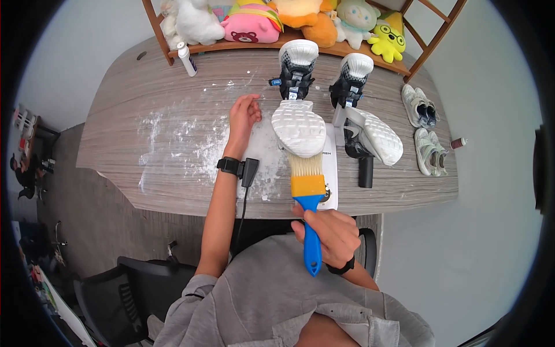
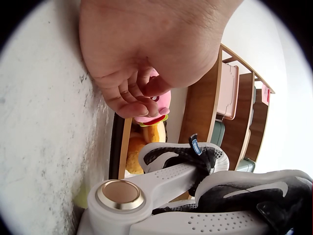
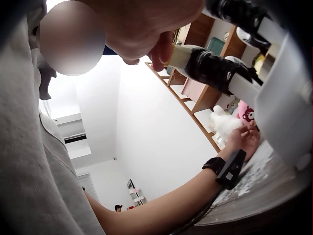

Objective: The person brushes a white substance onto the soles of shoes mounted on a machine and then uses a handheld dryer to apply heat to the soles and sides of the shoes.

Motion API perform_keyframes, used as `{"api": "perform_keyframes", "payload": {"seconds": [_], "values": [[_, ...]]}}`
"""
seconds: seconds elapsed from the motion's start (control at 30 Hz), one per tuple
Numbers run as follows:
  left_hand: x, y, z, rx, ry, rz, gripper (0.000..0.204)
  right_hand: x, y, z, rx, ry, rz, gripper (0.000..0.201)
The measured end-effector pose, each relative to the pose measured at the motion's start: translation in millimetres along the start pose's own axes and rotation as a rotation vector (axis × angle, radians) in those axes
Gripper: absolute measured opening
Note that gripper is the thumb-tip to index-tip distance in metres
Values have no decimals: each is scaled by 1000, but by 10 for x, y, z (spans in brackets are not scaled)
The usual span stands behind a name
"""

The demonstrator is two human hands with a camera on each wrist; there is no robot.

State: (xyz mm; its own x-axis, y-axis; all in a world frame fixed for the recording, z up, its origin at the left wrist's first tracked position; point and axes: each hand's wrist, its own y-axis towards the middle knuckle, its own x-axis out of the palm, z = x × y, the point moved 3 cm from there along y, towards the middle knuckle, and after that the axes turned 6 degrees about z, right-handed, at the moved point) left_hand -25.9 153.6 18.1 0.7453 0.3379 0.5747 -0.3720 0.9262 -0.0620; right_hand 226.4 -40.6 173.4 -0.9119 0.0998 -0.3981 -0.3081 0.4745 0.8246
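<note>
Gripping a blue-and-yellow brush (image 1: 309,200), a person's right hand (image 1: 335,236) is at five o'clock from the centre of the head view. Its fingers and thumb wrap the blue handle, while the pale bristles point to twelve o'clock and meet the lower edge of a white-soled shoe (image 1: 299,128), turned sole outward at one o'clock; the bristle tips are hidden behind it. A second shoe (image 1: 381,139) shows its white sole at two o'clock, beside a white stand (image 1: 330,173). The left hand (image 1: 245,118), at eleven o'clock, is relaxed, fingers loosely curled and holding nothing, near white smears on the wood-grain table (image 1: 110,124). Plush toys line a shelf at twelve, a spray bottle (image 1: 187,60) stands at eleven, and sneakers (image 1: 429,151) sit at three.

From the left wrist, the left hand fills twelve o'clock, its bent fingers empty. The stand's gold-coloured disc (image 2: 120,192) is at seven; black-and-white shoes are at four to five.

From the right wrist, the right hand is at twelve; the bristles meet a black shoe at one. The left hand is at four; the brush handle is mostly hidden.
</note>
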Motion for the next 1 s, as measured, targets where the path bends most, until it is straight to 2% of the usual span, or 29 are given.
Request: {"api": "perform_keyframes", "payload": {"seconds": [0.07, 0.13, 0.27, 0.43, 0.53, 0.67, 0.93, 1.0], "values": [[-5, 7, -14, 5, -3, 2, 23, -14, -21, -45, -52, 29, 5, 34], [-10, 7, 0, 13, -8, 9, 22, -48, -76, -108, -106, 104, 138, 38], [3, -12, 2, -7, -2, 7, 22, -92, -109, -202, -133, 99, 87, 33], [-28, 24, -22, -23, 9, -2, 22, 189, -102, -57, 117, -146, 74, 32], [-35, 31, -27, -17, 15, 7, 22, 249, -81, 33, 160, -238, 57, 33], [-31, 12, -23, -15, 9, 3, 22, 297, 34, -3, 116, -151, 151, 33], [4, -11, 2, -2, 36, 5, 23, 117, 169, -261, 92, -86, 213, 23], [-5, -10, 1, -12, 46, 8, 23, 68, 90, -317, -14, 41, 208, 25]]}}
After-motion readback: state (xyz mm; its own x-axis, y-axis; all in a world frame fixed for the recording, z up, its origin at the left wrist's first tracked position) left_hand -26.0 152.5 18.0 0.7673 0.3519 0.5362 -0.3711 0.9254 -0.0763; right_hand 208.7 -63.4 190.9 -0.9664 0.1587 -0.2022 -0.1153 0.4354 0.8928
